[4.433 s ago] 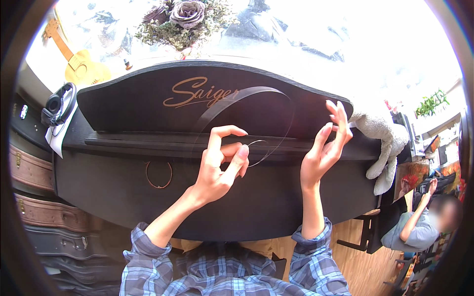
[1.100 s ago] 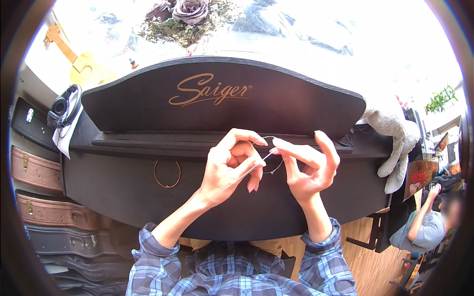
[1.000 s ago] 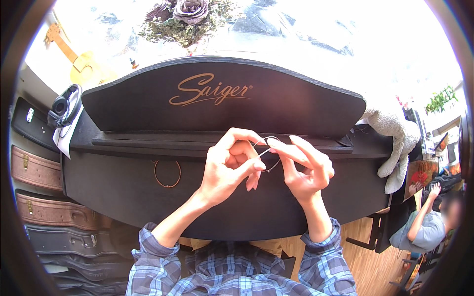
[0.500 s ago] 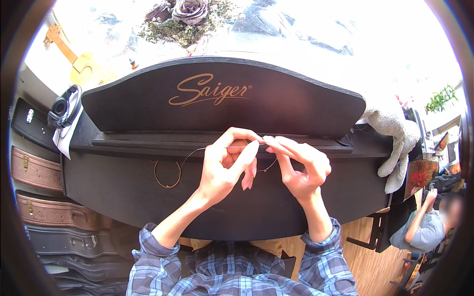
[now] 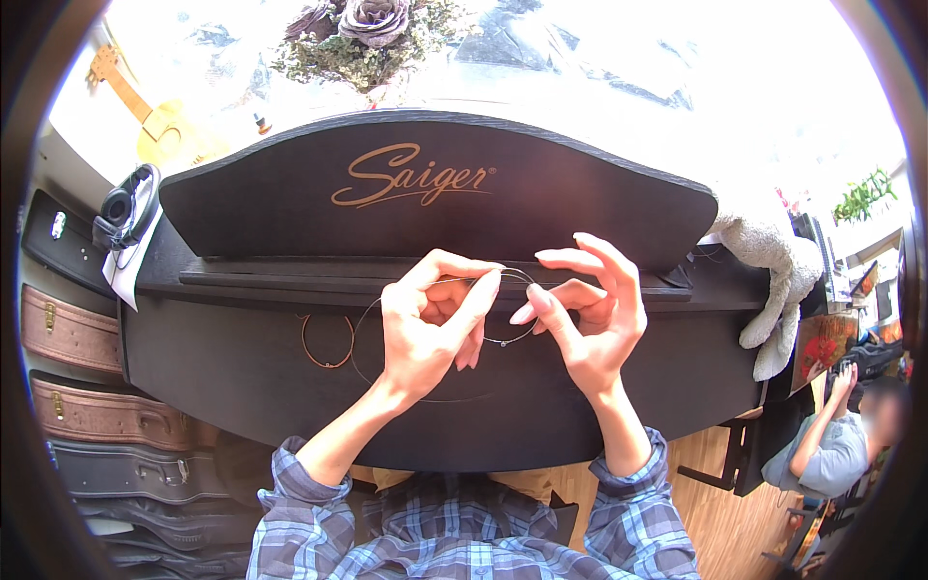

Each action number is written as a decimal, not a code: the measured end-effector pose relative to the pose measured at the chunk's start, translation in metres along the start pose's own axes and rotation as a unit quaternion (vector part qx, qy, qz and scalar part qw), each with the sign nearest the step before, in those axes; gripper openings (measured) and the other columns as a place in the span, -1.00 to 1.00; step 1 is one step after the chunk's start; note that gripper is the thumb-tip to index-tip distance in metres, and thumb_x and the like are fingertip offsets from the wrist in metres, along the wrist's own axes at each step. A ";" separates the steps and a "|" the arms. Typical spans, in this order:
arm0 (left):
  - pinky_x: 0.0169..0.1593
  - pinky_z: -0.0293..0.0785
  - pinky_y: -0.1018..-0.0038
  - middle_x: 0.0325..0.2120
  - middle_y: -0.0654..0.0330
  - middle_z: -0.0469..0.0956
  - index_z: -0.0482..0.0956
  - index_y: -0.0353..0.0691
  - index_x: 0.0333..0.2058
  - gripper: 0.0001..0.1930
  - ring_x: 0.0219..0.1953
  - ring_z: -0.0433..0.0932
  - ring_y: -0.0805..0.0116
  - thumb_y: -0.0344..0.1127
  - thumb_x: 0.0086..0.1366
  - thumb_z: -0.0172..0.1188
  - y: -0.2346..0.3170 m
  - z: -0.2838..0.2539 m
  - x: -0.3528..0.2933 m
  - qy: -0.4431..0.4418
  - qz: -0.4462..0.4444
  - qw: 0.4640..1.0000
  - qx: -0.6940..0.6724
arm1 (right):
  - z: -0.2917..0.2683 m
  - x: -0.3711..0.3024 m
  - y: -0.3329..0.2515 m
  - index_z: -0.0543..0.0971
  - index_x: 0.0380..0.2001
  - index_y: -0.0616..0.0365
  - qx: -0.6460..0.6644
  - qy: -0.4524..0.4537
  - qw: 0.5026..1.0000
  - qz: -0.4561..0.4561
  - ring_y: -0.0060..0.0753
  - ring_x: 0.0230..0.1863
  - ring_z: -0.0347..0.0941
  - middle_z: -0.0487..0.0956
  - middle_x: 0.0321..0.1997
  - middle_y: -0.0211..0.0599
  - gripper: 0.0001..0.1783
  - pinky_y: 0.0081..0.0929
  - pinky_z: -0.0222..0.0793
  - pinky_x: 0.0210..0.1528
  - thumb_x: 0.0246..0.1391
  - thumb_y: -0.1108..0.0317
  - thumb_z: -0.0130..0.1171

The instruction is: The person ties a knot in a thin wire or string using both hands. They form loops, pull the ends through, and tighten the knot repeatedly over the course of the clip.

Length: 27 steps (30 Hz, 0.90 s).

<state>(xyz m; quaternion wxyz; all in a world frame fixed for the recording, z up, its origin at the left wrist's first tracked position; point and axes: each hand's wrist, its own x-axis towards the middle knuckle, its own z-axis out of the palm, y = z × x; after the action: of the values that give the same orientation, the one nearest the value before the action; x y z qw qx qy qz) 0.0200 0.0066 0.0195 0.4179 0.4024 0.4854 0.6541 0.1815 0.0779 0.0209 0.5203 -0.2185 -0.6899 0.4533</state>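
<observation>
Left to right: headphones (image 5: pixel 124 208) sit at the far left on the black piano (image 5: pixel 242 387), a small copper wire ring (image 5: pixel 324 340) lies on its closed lid. Left hand (image 5: pixel 425 329) pinches a thin wire (image 5: pixel 503 340) between thumb and forefinger, other fingers curled. Right hand (image 5: pixel 585 314) pinches the same wire with thumb and forefinger, remaining fingers spread upward. The wire is held just above the lid between both hands (one small loop formed, a longer loose arc trails left and below). Coiling looks partly done; the slack isn't wound in yet. Plush toy (image 5: pixel 773 280) at right
</observation>
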 end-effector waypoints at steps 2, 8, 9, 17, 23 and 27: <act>-0.72 0.23 0.68 -0.72 0.25 0.55 0.58 -0.38 -0.17 -0.87 -0.78 0.42 0.64 -0.47 0.34 0.24 -0.001 -0.001 0.000 -0.005 0.020 1.000 -0.006 | 0.001 0.001 -0.001 0.16 0.29 0.31 0.080 0.012 0.992 0.094 -0.30 -0.50 0.65 0.60 -0.09 0.11 -0.37 -0.59 0.55 -0.54 0.21 0.58 0.15; -0.70 0.17 0.71 -0.74 0.33 0.53 0.64 -0.31 -0.17 -0.86 -0.77 0.38 0.73 -0.47 0.31 0.28 -0.004 0.001 -0.001 -0.010 0.051 0.998 0.036 | -0.008 0.008 0.005 0.12 0.29 0.20 0.238 -0.077 0.955 0.158 -0.25 -0.48 0.64 0.61 -0.09 0.03 -0.44 -0.52 0.53 -0.49 0.30 0.54 0.05; -0.70 0.16 0.71 -0.75 0.34 0.53 0.65 -0.30 -0.16 -0.86 -0.77 0.38 0.74 -0.47 0.30 0.29 -0.005 0.001 -0.001 -0.013 0.051 0.998 0.043 | -0.008 0.007 0.006 0.12 0.28 0.20 0.226 -0.081 0.956 0.167 -0.25 -0.48 0.64 0.61 -0.11 0.01 -0.45 -0.52 0.53 -0.50 0.30 0.53 0.05; -0.62 0.22 0.75 -0.66 0.32 0.61 0.68 -0.27 -0.19 -0.86 -0.68 0.43 0.77 -0.45 0.27 0.34 -0.004 0.001 -0.001 0.017 0.041 0.997 0.071 | -0.005 0.005 0.005 0.16 0.25 0.20 0.203 -0.049 0.959 0.193 -0.28 -0.46 0.65 0.59 -0.24 -0.12 -0.51 -0.55 0.53 -0.50 0.33 0.52 0.01; -0.59 0.26 0.76 -0.60 0.30 0.64 0.68 -0.28 -0.21 -0.88 -0.63 0.47 0.75 -0.47 0.27 0.33 -0.006 0.002 0.001 0.022 0.060 0.993 0.094 | -0.002 0.003 0.006 0.27 0.26 0.21 0.083 -0.072 0.986 0.126 -0.29 -0.36 0.69 0.67 -0.31 -0.16 -0.55 -0.52 0.59 -0.41 0.35 0.47 0.03; -0.63 0.23 0.73 -0.68 0.32 0.57 0.64 -0.30 -0.20 -0.87 -0.69 0.43 0.74 -0.43 0.29 0.32 -0.004 0.001 0.001 0.015 0.016 0.996 0.085 | -0.001 0.002 0.009 0.35 0.27 0.20 -0.018 -0.061 0.995 0.070 -0.32 -0.27 0.70 0.72 -0.24 -0.13 -0.54 -0.51 0.64 -0.28 0.35 0.40 0.06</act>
<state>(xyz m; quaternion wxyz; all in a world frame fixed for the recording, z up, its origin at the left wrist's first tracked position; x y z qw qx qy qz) 0.0210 0.0086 0.0155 0.3643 0.4341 0.5389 0.6232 0.1800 0.0845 0.0140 0.4398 -0.2475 -0.7116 0.4887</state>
